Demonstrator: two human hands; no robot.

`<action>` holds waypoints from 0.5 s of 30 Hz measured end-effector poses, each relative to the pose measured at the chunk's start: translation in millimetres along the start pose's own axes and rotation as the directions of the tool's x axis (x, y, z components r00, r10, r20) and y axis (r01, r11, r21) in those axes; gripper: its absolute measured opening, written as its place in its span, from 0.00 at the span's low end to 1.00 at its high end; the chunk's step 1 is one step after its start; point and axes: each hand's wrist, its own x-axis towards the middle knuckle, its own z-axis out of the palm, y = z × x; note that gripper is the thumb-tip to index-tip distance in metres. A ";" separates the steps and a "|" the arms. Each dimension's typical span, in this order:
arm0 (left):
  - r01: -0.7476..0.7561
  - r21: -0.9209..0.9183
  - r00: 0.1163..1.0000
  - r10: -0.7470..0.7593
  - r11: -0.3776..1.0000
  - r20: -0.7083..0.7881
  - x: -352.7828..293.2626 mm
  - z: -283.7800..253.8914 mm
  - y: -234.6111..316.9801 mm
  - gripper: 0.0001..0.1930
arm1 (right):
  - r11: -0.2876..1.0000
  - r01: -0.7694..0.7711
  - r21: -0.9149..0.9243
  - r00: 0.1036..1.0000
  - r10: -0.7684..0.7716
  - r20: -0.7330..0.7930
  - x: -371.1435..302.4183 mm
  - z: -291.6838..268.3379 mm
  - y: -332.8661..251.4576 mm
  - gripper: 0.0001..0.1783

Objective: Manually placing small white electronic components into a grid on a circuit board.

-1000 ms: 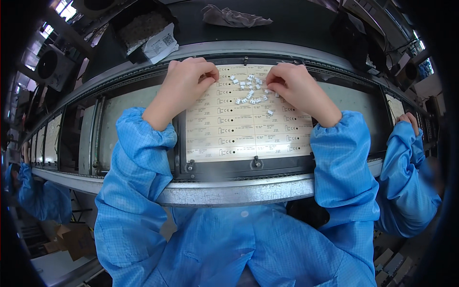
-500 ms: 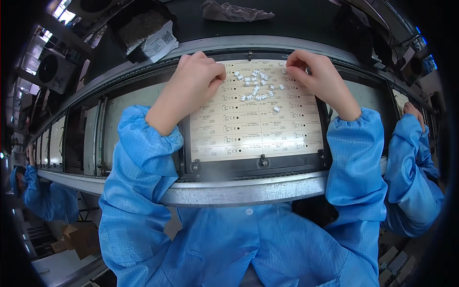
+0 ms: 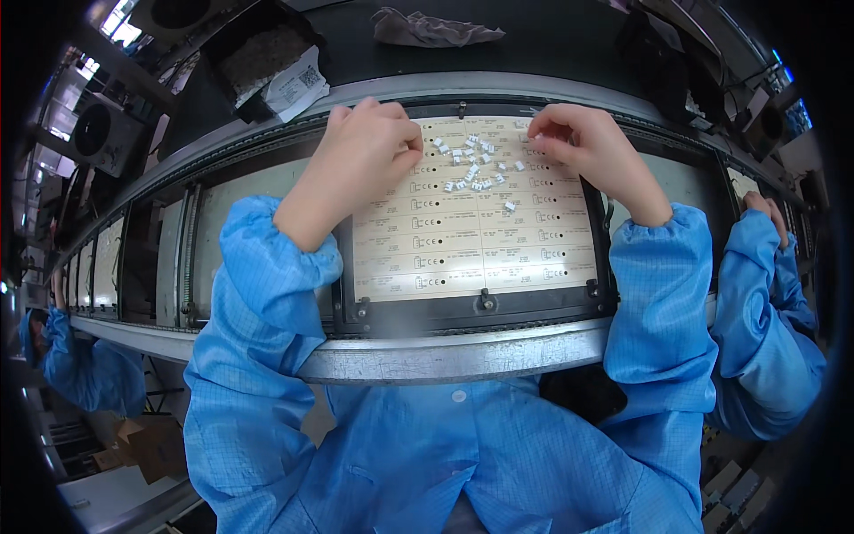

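Observation:
A cream printed board panel (image 3: 382,267), divided into repeated rectangles with dark holes, lies in a black frame (image 3: 409,311). Small white plastic connectors (image 3: 473,169) are scattered loosely over its upper middle. My left hand (image 3: 369,151) hovers over the panel's upper left, fingers curled and thumb pressed to the index finger; whatever they hold is hidden. At the upper right corner, my right hand (image 3: 592,147) pinches thumb and index fingertips together. Something tiny may be between them, too small to name. One pale connector (image 3: 521,125) sits on the panel just beside those fingertips.
A metal rail (image 3: 454,356) runs along my side of the conveyor. Beyond it stand a black bin (image 3: 258,53) with a white labelled bag (image 3: 298,86) and a crumpled cloth (image 3: 436,29). A co-worker's blue sleeve (image 3: 756,311) is at the right; another person (image 3: 84,365) is at far left.
The view has shifted slightly, so the panel appears a little lower and further left. My right fingertips have moved slightly down the panel from its top edge. The left hand keeps its curled pose.

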 end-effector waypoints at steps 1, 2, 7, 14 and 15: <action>0.010 0.000 1.000 -0.010 1.000 -0.007 2.7 -2.3 -0.4 0.06 | 0.990 -0.119 0.073 0.991 0.113 0.076 -0.1 -2.1 -2.1 0.06; 0.049 -0.064 0.999 -0.049 0.997 0.000 6.7 -3.3 0.2 0.06 | 0.991 -0.114 0.067 0.991 0.108 0.082 -1.0 -3.9 0.3 0.06; 0.035 -0.126 0.996 -0.045 0.991 -0.075 13.9 15.7 -4.7 0.07 | 0.987 -0.065 0.147 0.997 0.059 0.041 -6.7 -3.3 15.6 0.05; 0.033 -0.138 0.999 -0.031 0.990 0.018 18.7 13.1 0.4 0.05 | 0.996 -0.030 0.087 0.997 0.024 0.073 -2.1 -3.2 18.1 0.08; 0.060 -0.195 0.998 -0.053 0.979 0.040 18.6 12.7 -0.2 0.06 | 0.996 -0.031 0.083 0.997 0.024 0.076 -2.5 -1.3 18.5 0.08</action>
